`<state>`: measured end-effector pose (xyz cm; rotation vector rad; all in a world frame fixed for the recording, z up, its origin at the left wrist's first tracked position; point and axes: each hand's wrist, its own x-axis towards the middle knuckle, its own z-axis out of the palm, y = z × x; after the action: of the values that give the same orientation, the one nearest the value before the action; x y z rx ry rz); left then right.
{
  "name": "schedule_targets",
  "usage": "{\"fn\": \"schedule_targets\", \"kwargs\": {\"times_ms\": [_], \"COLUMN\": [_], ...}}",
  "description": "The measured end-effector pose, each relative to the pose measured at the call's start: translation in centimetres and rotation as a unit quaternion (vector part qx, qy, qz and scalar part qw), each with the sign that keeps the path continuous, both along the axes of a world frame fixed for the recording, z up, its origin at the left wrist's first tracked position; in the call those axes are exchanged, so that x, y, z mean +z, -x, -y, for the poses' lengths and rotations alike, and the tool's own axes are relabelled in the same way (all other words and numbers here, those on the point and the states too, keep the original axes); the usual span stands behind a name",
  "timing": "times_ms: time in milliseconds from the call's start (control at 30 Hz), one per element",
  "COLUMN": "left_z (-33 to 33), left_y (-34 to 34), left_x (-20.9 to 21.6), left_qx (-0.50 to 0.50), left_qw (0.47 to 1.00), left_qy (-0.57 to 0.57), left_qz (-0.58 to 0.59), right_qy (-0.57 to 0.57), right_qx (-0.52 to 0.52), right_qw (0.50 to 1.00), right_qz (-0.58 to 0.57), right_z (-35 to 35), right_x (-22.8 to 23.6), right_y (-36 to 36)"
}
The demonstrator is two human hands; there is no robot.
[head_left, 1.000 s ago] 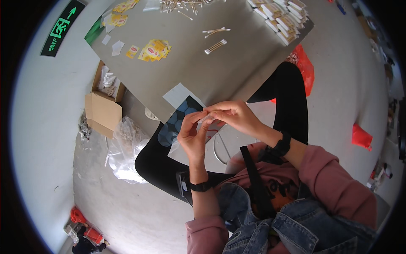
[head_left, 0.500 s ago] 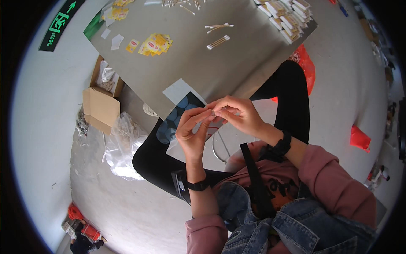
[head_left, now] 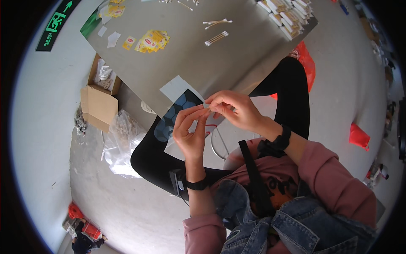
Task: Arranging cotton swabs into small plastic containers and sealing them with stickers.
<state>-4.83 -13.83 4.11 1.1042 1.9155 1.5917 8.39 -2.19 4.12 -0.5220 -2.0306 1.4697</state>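
Small clear packet being pinched between left hand and right hand, fingertips closed on it; hands barely shifted since earlier, packet being worked over lap beside grey table.

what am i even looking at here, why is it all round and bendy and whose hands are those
This is one picture from a wide fisheye camera worn on a person's head, looking down, so straight edges curve near the rim. No machine is involved: the two bare hands belong to the wearer, who is seated with legs in black.

The left hand and right hand meet over the lap, pinching a small clear packet between their fingertips; what is in it is too small to tell.

Ahead is a grey table with cotton swabs, yellow sachets and stacked small boxes. On the floor to the left sits an open cardboard box.
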Motion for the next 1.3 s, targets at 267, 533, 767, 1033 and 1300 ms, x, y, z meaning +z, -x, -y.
{"fn": "schedule_targets", "kwargs": {"times_ms": [267, 533, 767, 1033, 1300], "left_z": [0.3, 0.7, 0.3, 0.0, -0.8], "left_y": [0.8, 0.2, 0.6, -0.2, -0.4], "left_x": [-0.1, -0.4, -0.2, 0.8, -0.3], "left_qx": [-0.030, 0.005, -0.016, -0.008, 0.029], "left_qw": [0.994, 0.995, 0.996, 1.000, 0.999], "left_qy": [0.012, 0.007, -0.009, 0.010, -0.025], "left_qz": [0.107, 0.099, 0.089, 0.009, 0.027], "right_qy": [0.108, 0.103, 0.071, -0.018, 0.021], "right_qx": [0.015, -0.014, -0.012, -0.022, -0.039], "right_qw": [0.994, 0.995, 0.997, 1.000, 0.999], "right_qz": [0.013, 0.006, -0.011, -0.013, -0.018], "right_z": [-0.1, 0.2, 0.2, 0.2, -0.1], "right_x": [0.0, -0.3, -0.4, 0.1, 0.4], "right_y": [-0.1, 0.1, 0.0, -0.2, 0.4]}}
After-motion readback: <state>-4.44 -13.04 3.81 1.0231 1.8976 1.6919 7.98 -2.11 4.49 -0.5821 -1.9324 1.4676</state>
